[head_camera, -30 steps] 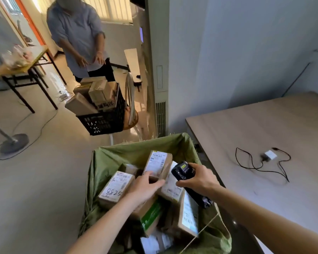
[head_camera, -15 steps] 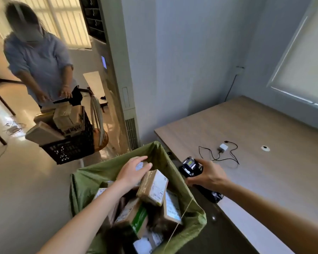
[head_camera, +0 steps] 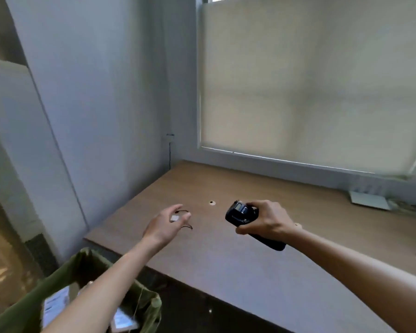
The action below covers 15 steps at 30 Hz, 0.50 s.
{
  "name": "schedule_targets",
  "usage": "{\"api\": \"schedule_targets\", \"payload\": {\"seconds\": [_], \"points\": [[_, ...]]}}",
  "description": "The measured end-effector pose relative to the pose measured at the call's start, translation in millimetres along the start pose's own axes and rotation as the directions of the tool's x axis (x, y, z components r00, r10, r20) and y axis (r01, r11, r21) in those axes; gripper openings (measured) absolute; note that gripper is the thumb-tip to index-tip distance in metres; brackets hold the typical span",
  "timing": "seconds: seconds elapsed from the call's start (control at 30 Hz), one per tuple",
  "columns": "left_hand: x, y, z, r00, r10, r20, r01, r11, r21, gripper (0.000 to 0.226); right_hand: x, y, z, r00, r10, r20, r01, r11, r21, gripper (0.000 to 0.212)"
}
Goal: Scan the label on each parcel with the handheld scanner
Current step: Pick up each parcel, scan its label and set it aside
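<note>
Right hand (head_camera: 265,219) grips the scanner (head_camera: 241,213); left hand (head_camera: 165,224) hangs empty, fingers spread, over the surface (head_camera: 286,200); labelled parcels (head_camera: 55,304) in the sack (head_camera: 65,270) probably await scanning

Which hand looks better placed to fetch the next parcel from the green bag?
Probably the left hand: it is open, holds nothing, and its arm passes right over the green bag of parcels. The right hand grips the scanner over the table.
</note>
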<state>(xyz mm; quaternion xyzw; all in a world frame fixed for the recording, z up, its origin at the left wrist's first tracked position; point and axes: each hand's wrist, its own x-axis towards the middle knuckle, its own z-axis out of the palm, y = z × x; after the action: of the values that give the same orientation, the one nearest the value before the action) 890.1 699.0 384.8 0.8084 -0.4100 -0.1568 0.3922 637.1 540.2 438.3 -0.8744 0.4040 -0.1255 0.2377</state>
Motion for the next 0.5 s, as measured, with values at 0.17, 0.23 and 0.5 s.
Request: {"api": "schedule_targets", "payload": {"seconds": [0.17, 0.23, 0.5], "points": [[11.2, 141.2, 103.0, 0.967, 0.204, 0.155, -0.205, 0.979, -0.01, 0.052, -65.1, 118.8, -104.7, 0.959, 0.256, -0.12, -0.254, 0.967, 0.032, 0.042], [7.9, 196.1, 154.3, 0.942, 0.262, 0.209, -0.259, 0.965, -0.041, 0.052, -96.0, 168.6, -133.5, 0.926, 0.342, -0.158, -0.338, 0.94, 0.053, 0.046], [-57.3, 392.4, 393.4, 0.765, 0.468, 0.442, -0.447, 0.88, -0.159, 0.049, -237.1, 379.9, -254.1, 0.74, 0.616, -0.269, -0.618, 0.781, 0.09, 0.059]]}}
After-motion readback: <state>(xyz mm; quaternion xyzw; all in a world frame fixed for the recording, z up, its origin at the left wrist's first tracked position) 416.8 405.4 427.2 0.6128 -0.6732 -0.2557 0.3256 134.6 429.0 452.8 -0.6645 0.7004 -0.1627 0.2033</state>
